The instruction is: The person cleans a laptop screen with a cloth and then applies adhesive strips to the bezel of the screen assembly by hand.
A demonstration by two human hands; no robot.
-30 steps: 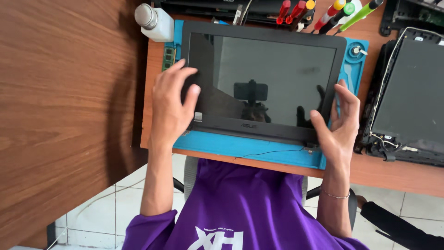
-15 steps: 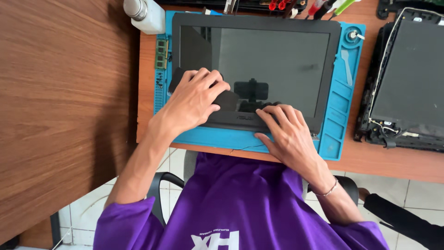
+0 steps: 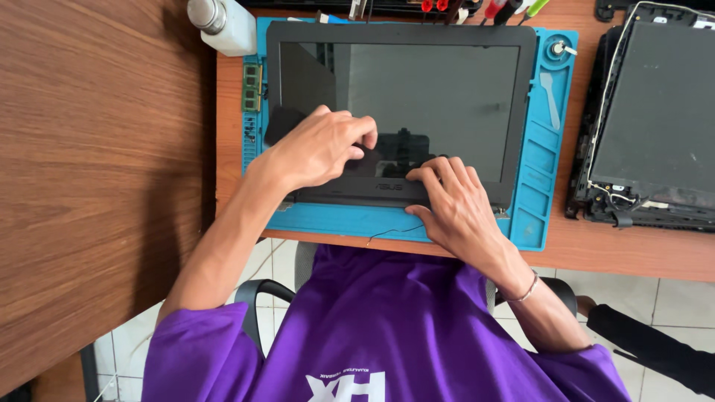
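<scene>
view: head camera, looking down at a desk
panel (image 3: 432, 82): dark laptop screen panel with black bezel, flat on the mat, glass up, reflections in it
mat (image 3: 547, 186): blue work mat under the panel, compartments down its right side, on the desk
left hand (image 3: 320, 149): on the lower left of the panel, fingers curled, tips pressed to the glass near the bottom bezel; grips nothing, not a flat palm
right hand (image 3: 454, 208): on the bottom bezel just right of centre, fingers spread and lying flat, thumb on the mat edge; open, holds nothing
hands: near each other, not touching
wire (image 3: 391, 232): thin, on the mat's front strip, just beside the right thumb
bottle (image 3: 223, 22): white with metal cap, top left corner of the mat
memory stick (image 3: 252, 88): green, left strip of the mat, beside the panel
spudger (image 3: 550, 100): blue, in a right compartment
second laptop (image 3: 652, 119): opened, black, cables loose, on the desk right of the mat, well apart from both hands
tools (image 3: 495, 9): coloured handles at the top edge, partly cut off
desk (image 3: 633, 257): orange-brown
shirt (image 3: 387, 335): purple
</scene>
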